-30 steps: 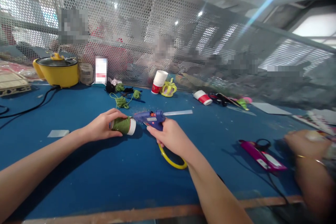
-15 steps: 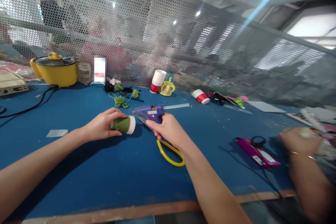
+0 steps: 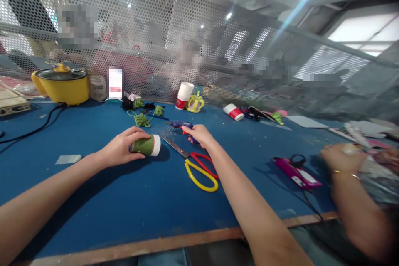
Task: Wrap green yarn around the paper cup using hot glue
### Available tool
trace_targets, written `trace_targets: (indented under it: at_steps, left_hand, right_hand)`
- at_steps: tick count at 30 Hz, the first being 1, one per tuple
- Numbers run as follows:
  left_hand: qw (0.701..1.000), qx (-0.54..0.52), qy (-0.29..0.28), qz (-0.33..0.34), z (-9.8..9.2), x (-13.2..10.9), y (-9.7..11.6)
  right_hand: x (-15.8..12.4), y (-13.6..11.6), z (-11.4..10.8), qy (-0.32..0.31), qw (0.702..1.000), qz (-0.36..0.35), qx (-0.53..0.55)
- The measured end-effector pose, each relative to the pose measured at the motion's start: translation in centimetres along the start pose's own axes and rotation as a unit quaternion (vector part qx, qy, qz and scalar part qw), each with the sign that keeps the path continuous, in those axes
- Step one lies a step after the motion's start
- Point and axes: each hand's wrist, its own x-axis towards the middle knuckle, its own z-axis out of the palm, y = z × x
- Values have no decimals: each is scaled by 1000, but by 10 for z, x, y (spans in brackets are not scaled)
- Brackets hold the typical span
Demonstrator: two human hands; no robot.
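My left hand point(image 3: 126, 146) is closed around a paper cup wrapped in green yarn point(image 3: 144, 146), which lies on its side with its white end facing right. Farther forward, my right hand point(image 3: 199, 135) grips a blue glue gun point(image 3: 181, 124) by its handle, nozzle toward the left. Scissors point(image 3: 187, 157) with one red and one yellow handle lie partly open between my hands, beside my right forearm. Loose green yarn point(image 3: 141, 120) sits beyond the wrapped cup.
A yellow electric pot point(image 3: 65, 87) stands at the back left. White-and-red paper cups point(image 3: 183, 96) and a yellow crown-shaped piece point(image 3: 195, 103) are along the back. At right are a purple power strip point(image 3: 296, 173) and another person's hand point(image 3: 343, 160). A white block point(image 3: 68, 159) lies left.
My right hand has moved the glue gun forward, away from the wrapped cup, uncovering the scissors and their red handle. My left hand stays on the cup. The view has shifted slightly.
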Motion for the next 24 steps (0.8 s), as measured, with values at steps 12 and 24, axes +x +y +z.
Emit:
trace_targets:
  at_steps: [12,24]
  left_hand:
    - [996,51,0,76,3,-3,3]
    - [989,76,-16,126,3,-2,11]
  right_hand:
    - [-29,-44,19,22,964,-205,-167]
    - [-55,-62,40,-277,945,-107,140]
